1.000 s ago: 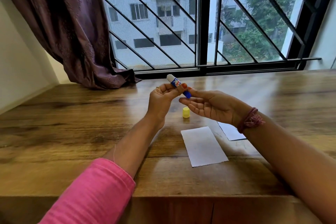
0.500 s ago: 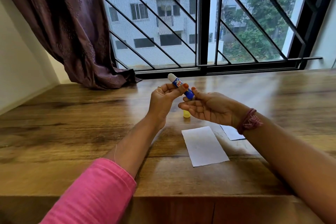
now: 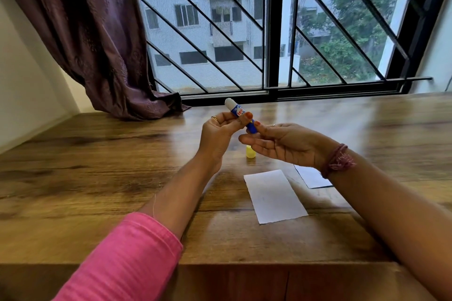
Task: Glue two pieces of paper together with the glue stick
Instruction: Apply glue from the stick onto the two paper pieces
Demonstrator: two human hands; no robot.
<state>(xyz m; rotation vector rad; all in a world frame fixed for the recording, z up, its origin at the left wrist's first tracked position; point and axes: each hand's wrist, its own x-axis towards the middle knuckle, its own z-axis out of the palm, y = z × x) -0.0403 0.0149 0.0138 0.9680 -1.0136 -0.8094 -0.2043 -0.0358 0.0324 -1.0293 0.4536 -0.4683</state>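
left hand (image 3: pixel 220 134) grips glue stick (image 3: pixel 241 115); right hand (image 3: pixel 283 145) pinches its blue base above the paper (image 3: pixel 275 195)

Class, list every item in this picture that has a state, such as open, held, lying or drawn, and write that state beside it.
Glue stick: uncapped, white tip up, tilted, held above the table.
Yellow cap: off, standing on the table.
Near paper: lying flat, bare.
Far paper: flat, partly hidden by the right wrist.
Left hand: grips the stick's body.
Right hand: pinches the stick's blue base.
Curtain: drawn aside.

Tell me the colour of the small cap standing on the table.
Yellow cap, clearest in the head view.
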